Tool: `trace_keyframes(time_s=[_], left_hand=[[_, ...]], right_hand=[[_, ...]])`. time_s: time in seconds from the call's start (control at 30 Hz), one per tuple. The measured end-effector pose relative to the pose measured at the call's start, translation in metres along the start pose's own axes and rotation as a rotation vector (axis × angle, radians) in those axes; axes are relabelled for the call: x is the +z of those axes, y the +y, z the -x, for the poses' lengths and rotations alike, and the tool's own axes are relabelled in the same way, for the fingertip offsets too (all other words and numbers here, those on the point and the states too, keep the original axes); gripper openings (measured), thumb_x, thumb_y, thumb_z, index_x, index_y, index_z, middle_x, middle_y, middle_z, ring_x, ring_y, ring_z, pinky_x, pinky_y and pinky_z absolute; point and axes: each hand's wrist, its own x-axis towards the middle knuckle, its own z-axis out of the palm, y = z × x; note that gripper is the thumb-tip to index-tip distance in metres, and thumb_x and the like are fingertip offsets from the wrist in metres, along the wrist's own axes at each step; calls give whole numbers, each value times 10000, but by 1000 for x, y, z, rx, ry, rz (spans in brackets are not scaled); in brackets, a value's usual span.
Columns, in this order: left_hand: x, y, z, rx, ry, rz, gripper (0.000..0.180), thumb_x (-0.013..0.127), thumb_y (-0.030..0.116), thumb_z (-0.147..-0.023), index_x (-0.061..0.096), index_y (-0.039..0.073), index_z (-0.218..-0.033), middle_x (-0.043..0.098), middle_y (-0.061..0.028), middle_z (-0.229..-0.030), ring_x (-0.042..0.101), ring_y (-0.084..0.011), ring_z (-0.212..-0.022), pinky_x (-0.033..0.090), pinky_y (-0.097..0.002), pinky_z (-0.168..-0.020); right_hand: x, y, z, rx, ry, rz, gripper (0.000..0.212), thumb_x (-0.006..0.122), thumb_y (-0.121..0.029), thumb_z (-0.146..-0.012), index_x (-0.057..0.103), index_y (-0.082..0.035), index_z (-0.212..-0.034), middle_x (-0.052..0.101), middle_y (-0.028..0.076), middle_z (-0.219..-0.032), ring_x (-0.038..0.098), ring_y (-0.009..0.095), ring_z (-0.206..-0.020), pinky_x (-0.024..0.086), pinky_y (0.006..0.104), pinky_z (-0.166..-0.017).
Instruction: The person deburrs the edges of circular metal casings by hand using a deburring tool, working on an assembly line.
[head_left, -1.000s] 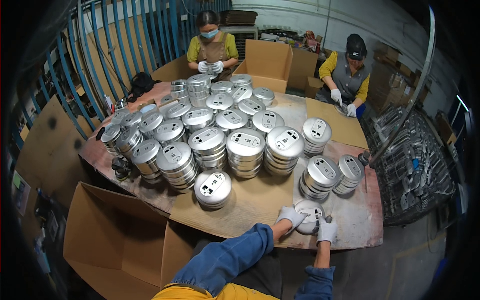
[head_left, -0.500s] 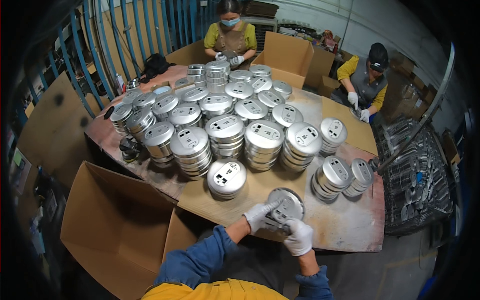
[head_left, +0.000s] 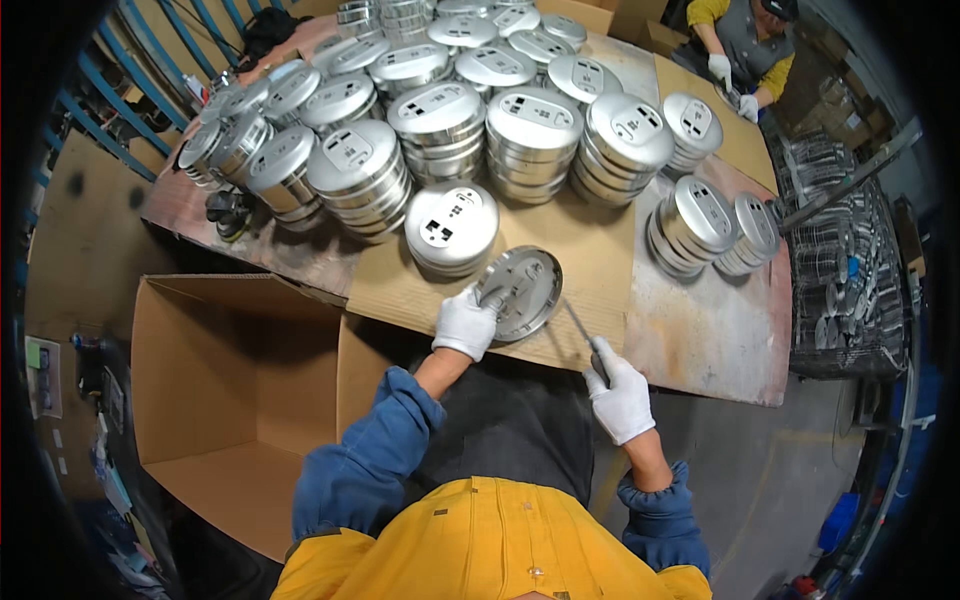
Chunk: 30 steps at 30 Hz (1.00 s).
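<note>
No legible text or signs

Furnished with a broad table [head_left: 700, 325], worn to patches of red, grey and rusty ochre toward the surface's near right corner. Fenced beyond the left edge by slanting blue bars [head_left: 105, 135], with a large brown board [head_left: 85, 250], spotted by dark smudges, outside the near left corner. Crossed off the right edge by a metal pole [head_left: 850, 174]. Laid past the near right corner with grey floor [head_left: 725, 430]. Lit unevenly, falling to heavy shadow beneath the near edge's left end.
</note>
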Motion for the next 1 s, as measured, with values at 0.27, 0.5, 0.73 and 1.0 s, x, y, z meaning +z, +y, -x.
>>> trace_keyframes(time_s=[0.27, 0.5, 0.73, 1.0], left_hand=[[-1, -2, 10, 67, -32, -4, 324, 643, 317, -854, 637, 52, -1042, 669, -177, -822, 647, -355, -807, 508, -423, -681], [-8, 31, 21, 207, -22, -254, 234, 694, 263, -829, 661, 68, -952, 660, -147, -725, 652, -326, -672, 507, -385, -591], [-8, 26, 28, 358, 45, -295, 229, 709, 275, -807, 654, 79, -911, 613, -138, -630, 618, -337, -591, 483, -395, -532], [-7, 22, 32, 401, 62, -226, 239, 681, 105, -713, 625, 110, -946, 641, -117, -725, 631, -323, -643, 500, -400, -579]], right_hand=[[-21, -51, -8, -33, -482, 537, 330, 537, -262, -884, 534, -145, -1193, 644, 163, -813, 639, 359, -711, 501, 446, -616], [-10, -49, -17, -137, -460, 516, 270, 547, -240, -875, 575, -105, -1107, 632, 161, -731, 622, 362, -694, 476, 465, -608], [-8, -56, -27, -124, -506, 488, 261, 542, -239, -877, 597, -93, -1087, 636, 171, -734, 617, 370, -709, 472, 469, -619], [-10, -62, -39, -75, -632, 499, 249, 506, -244, -885, 596, -85, -1054, 656, 188, -775, 635, 391, -748, 499, 475, -678]])
